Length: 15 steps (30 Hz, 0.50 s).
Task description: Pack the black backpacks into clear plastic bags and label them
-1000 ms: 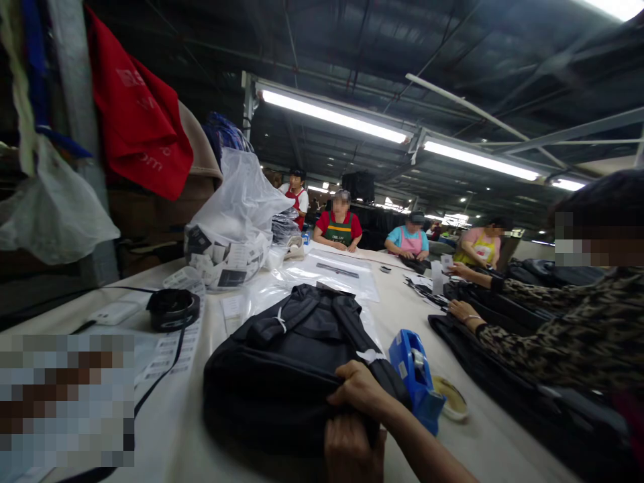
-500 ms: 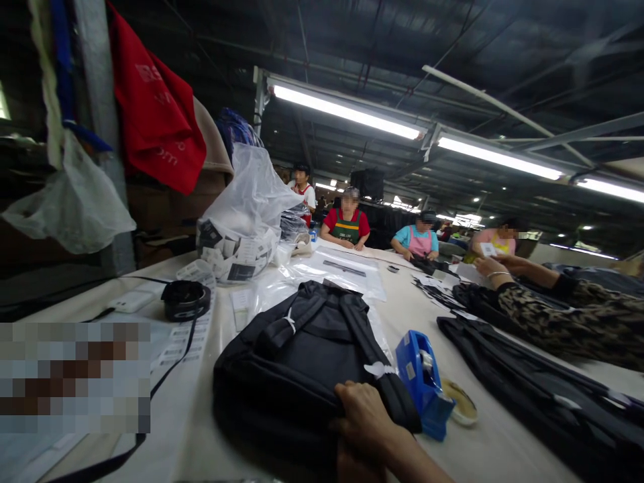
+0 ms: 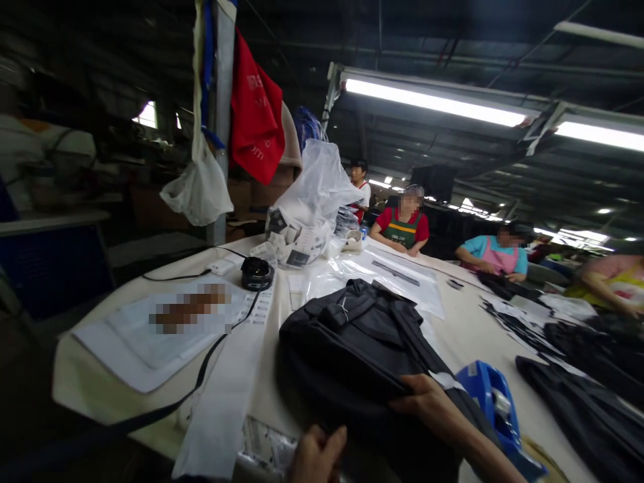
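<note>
A black backpack lies on the white table in front of me, straps facing up. My right hand rests on its near right part with fingers closed on the fabric. My left hand shows at the bottom edge, fingers curled at the near rim of the backpack, above a clear plastic sleeve. A blue tape dispenser sits just right of the backpack.
A clear bag of tags, a black round device with a cable, white sheets and a label strip lie to the left. Dark bags lie at right. Several seated co-workers work along the far side.
The view has swung to the left, showing more of the table's left end. My right hand keeps its grip on the backpack; my left hand now shows lower and further left.
</note>
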Each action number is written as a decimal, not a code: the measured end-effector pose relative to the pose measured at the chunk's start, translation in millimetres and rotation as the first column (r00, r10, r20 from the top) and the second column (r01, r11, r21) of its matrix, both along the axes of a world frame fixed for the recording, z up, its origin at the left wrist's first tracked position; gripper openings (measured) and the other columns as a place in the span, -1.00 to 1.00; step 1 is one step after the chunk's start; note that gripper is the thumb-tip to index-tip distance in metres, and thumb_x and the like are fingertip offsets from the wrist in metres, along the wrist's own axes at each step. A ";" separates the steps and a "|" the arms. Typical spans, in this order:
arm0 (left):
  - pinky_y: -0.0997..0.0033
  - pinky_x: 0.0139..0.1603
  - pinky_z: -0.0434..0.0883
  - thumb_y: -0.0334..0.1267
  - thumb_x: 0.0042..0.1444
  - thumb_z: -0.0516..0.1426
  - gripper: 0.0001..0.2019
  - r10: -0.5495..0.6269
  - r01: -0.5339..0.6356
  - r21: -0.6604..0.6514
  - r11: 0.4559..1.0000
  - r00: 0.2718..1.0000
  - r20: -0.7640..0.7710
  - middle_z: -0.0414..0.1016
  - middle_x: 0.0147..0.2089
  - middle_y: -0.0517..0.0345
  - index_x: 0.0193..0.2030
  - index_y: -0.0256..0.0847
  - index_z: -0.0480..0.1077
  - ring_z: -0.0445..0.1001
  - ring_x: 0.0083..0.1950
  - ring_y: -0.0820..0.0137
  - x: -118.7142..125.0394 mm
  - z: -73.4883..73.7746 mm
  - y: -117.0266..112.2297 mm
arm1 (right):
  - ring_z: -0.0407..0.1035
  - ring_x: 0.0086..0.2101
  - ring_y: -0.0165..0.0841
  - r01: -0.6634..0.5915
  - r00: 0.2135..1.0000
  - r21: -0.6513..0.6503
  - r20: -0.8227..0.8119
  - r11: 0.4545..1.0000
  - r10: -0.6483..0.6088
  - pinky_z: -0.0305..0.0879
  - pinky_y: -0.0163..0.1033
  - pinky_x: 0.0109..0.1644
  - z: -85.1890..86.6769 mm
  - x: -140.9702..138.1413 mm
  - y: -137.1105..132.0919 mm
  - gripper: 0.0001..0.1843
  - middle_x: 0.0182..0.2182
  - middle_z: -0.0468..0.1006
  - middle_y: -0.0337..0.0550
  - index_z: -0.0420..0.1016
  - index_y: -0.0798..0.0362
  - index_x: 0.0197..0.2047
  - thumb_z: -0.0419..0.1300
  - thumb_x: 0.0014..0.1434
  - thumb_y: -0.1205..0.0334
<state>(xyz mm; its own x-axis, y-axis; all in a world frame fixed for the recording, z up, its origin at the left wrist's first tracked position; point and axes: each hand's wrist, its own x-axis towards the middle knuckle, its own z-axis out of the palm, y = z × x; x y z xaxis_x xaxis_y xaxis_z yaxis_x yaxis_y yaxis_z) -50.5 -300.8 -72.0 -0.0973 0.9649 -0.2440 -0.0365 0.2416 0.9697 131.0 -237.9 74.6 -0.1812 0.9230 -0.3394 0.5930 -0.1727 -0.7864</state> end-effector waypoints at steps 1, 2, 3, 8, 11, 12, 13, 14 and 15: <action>0.44 -0.57 0.27 0.20 -0.01 0.08 -0.54 0.026 -0.001 -0.128 0.992 0.980 0.196 0.44 -0.49 0.13 -0.31 -0.22 0.35 0.39 -0.56 0.39 -7.4 9.3 4.6 | 0.27 -0.59 -0.44 0.014 0.998 -0.027 -0.068 1.000 -0.016 0.10 -0.35 -0.49 4.7 0.0 0.3 -0.84 -0.61 0.45 -0.32 0.45 0.08 -0.51 0.21 -0.27 0.22; 0.41 -0.52 0.33 0.18 -0.06 0.13 -0.50 0.059 0.010 -0.186 0.983 0.930 0.362 0.50 -0.35 0.06 -0.17 -0.21 0.33 0.46 -0.46 0.33 -12.1 18.0 9.4 | 0.26 -0.60 -0.45 0.025 0.994 -0.043 -0.106 0.999 -0.029 0.11 -0.35 -0.48 9.3 -0.2 0.3 -0.84 -0.61 0.45 -0.31 0.45 0.08 -0.53 0.22 -0.29 0.22; 0.36 -0.44 0.39 0.13 -0.11 0.19 -0.44 0.079 0.015 -0.181 0.983 0.863 0.499 0.50 -0.19 0.00 -0.05 -0.19 0.29 0.50 -0.32 0.27 -14.3 25.6 14.0 | 0.26 -0.60 -0.45 0.035 0.992 -0.051 -0.118 0.998 -0.041 0.12 -0.35 -0.48 13.8 -0.4 0.3 -0.84 -0.62 0.45 -0.31 0.44 0.08 -0.54 0.23 -0.30 0.22; 0.20 -0.08 0.42 -0.14 -0.32 0.35 -0.44 0.075 -0.037 -0.068 0.997 0.641 0.764 0.52 -0.08 0.03 -0.09 -0.23 0.40 0.46 -0.03 0.14 -3.0 42.5 33.0 | 0.30 -0.56 -0.39 0.061 0.996 -0.058 -0.063 0.996 -0.065 0.19 -0.30 -0.42 27.0 0.5 0.6 -0.79 -0.60 0.45 -0.29 0.40 0.05 -0.56 0.26 -0.34 0.15; 0.21 -0.04 0.41 -0.21 -0.34 0.35 -0.60 0.192 -0.129 -0.142 0.981 0.667 0.720 0.58 -0.26 0.04 -0.29 -0.32 0.49 0.51 -0.12 0.14 5.9 48.5 43.8 | 0.28 -0.56 -0.41 0.055 0.996 -0.055 -0.067 0.997 -0.059 0.18 -0.30 -0.42 30.2 3.3 2.7 -0.77 -0.60 0.44 -0.30 0.38 0.05 -0.56 0.26 -0.33 0.14; 0.22 -0.06 0.41 -0.23 -0.33 0.34 -0.65 0.225 -0.157 -0.161 0.974 0.681 0.696 0.58 -0.30 0.04 -0.34 -0.33 0.50 0.52 -0.17 0.14 7.3 51.5 47.3 | 0.26 -0.57 -0.42 0.050 0.997 -0.047 -0.059 0.998 -0.052 0.16 -0.31 -0.44 31.1 4.3 3.9 -0.77 -0.61 0.43 -0.31 0.37 0.05 -0.55 0.26 -0.32 0.13; 0.21 -0.09 0.43 -0.26 -0.33 0.34 -0.70 0.249 -0.175 -0.178 0.968 0.697 0.672 0.58 -0.34 0.04 -0.38 -0.33 0.50 0.53 -0.21 0.15 7.6 54.6 50.6 | 0.23 -0.58 -0.44 0.041 0.998 -0.029 -0.041 0.999 -0.042 0.13 -0.32 -0.45 31.9 5.2 5.3 -0.78 -0.62 0.41 -0.32 0.37 0.05 -0.55 0.25 -0.30 0.13; 0.21 -0.13 0.44 -0.28 -0.33 0.34 -0.73 0.266 -0.186 -0.191 0.964 0.711 0.651 0.58 -0.38 0.04 -0.41 -0.34 0.51 0.53 -0.26 0.15 7.0 57.6 53.5 | 0.20 -0.59 -0.45 0.030 1.000 0.004 -0.003 1.000 -0.030 0.10 -0.33 -0.47 32.3 5.9 6.9 -0.78 -0.63 0.39 -0.33 0.36 0.05 -0.54 0.24 -0.27 0.12; 0.22 -0.17 0.44 -0.32 -0.34 0.34 -0.76 0.281 -0.197 -0.202 0.959 0.722 0.632 0.57 -0.41 0.05 -0.45 -0.34 0.50 0.53 -0.30 0.16 5.7 59.9 55.8 | 0.18 -0.59 -0.46 0.012 0.997 0.058 0.070 0.998 -0.016 0.07 -0.33 -0.48 32.3 6.1 8.5 -0.79 -0.64 0.36 -0.34 0.34 0.05 -0.55 0.22 -0.24 0.11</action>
<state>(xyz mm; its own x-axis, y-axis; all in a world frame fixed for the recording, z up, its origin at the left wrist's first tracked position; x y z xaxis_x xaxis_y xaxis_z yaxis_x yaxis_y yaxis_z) -44.9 -245.0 -12.0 -0.0985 0.8932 -0.4388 -0.7166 0.2423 0.6540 137.2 -229.3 106.9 -0.1458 0.9436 -0.2972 0.6450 -0.1371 -0.7518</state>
